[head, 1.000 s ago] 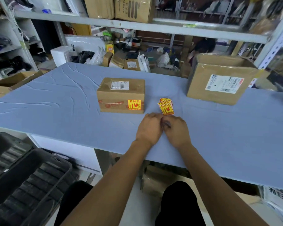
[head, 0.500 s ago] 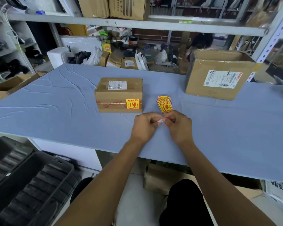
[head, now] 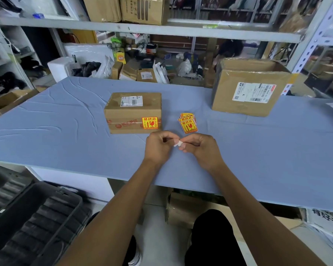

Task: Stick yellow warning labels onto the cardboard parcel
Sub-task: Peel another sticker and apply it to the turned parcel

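While both hands work a white scrap above the tabletop (head: pixel 65 120), the step looks like peeling backing off a label.
Largest first: parcel (head: pixel 133 112) sits mid-tabletop, one yellow label (head: pixel 150 122) already on its near face; a bigger box (head: pixel 248 89) stands well apart on the right. Label stack (head: pixel 187 122) lies just right of the parcel, near the hands. Left hand (head: pixel 158 148) and right hand (head: pixel 204 150) each pinch the scrap (head: pixel 178 144) between them, fingers closed on it. Whether it's backing or a face-down label, can't tell. Advice: pinch corners only, keep adhesive off skin, peel slowly, then land one edge on a bare face and smooth outward.
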A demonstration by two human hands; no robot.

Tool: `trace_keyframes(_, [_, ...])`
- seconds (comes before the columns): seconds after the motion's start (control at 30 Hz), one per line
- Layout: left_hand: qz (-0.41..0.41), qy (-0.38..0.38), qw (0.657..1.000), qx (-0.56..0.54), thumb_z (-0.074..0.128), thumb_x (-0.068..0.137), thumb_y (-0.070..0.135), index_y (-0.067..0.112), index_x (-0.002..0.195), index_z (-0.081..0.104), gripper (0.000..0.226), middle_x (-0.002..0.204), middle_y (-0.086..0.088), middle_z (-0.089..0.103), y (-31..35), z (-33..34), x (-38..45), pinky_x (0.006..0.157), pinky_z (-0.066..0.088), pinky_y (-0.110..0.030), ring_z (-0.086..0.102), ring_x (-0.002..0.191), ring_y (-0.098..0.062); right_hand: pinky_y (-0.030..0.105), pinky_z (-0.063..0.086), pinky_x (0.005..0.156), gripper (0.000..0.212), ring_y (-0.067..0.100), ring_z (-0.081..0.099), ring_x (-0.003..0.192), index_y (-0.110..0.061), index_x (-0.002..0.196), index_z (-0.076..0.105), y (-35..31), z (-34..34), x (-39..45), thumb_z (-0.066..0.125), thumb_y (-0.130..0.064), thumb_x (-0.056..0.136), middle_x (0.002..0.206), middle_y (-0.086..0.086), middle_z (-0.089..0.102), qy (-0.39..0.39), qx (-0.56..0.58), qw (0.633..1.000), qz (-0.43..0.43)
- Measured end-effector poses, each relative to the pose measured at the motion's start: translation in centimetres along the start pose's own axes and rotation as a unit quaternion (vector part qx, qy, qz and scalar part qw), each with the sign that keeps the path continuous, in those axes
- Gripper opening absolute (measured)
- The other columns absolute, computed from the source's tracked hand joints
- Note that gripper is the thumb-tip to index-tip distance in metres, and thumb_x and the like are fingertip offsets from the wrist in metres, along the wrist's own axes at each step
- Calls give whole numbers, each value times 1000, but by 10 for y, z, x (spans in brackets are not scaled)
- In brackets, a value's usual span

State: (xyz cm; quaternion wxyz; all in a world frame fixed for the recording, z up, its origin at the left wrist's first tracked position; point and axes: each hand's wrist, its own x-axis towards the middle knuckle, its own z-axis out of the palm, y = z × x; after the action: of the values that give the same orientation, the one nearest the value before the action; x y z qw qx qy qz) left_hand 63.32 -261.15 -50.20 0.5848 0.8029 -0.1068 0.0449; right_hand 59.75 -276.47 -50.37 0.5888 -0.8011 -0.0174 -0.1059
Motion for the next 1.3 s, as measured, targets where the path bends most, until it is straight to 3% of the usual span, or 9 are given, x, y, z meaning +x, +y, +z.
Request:
trace_keyframes(0.07, [8,-9,1000,-2,68,86,0,7,84,78,12,75,1,72,-1,-1,-1,62,44,-2,62,61,8,44,58,81,7,36,71,81,-9,83,75,1,0,1,75,-3,80,85,18,76,2,17,1000,6])
trace_keyframes(0.2, [29,-49,998,19,66,89,2,6,87,79,14,81,-3,75,-2,-2,0,70,49,-12,65,69,-1,27,52,66,11,12,64,63,-2,79,69,3,4,2,77,-9,80,70,11,72,-6,-33,999,-7])
trace_keyframes(0.5, [69,-89,993,31,71,80,-8,11,101,73,29,87,2,72,-3,8,2,74,52,-10,67,75,1,28,54,61,12,18,65,58,-3,77,69,3,3,7,70,-9,86,70,17,72,76,-27,996,47])
trace_keyframes(0.7, [49,-77,996,6,77,78,3,16,73,73,15,64,10,67,25,24,15,56,41,-8,55,54,7,18,51,53,14,5,61,50,0,81,73,-7,-26,9,63,-1,91,61,4,67,60,67,992,84])
trace_keyframes(0.8, [57,-62,995,56,76,78,5,18,68,71,17,63,4,69,47,41,31,57,43,-15,57,57,2,26,58,68,19,9,65,61,-14,85,78,-21,-55,16,62,-7,92,71,2,72,41,-32,996,66])
trace_keyframes(0.9, [72,-80,987,116,65,81,2,28,64,64,31,72,-4,74,70,58,62,65,55,-29,67,68,-17,39,56,76,19,30,70,74,0,84,74,-36,-92,37,59,-9,92,80,19,74,70,-182,980,43])
trace_keyframes(1.0, [99,-71,978,170,58,83,-2,17,72,69,25,81,-7,75,106,70,96,70,54,-31,69,79,-25,37,50,68,22,39,66,82,-4,78,68,-50,-133,67,55,-15,91,83,20,71,87,-335,938,19])
trace_keyframes(1.13, [119,-97,961,229,53,82,-2,16,75,72,27,86,-10,74,161,85,148,71,49,-28,63,86,-26,34,47,72,25,40,64,96,-8,98,72,-81,-187,108,49,-17,93,100,19,71,113,-431,894,52])
trace_keyframes(1.3, [159,-69,951,256,54,87,0,11,84,71,20,92,-15,73,216,116,208,83,56,-39,65,93,-33,29,39,54,23,35,59,67,-8,69,50,-112,-231,161,42,-13,90,62,9,53,131,-507,850,60])
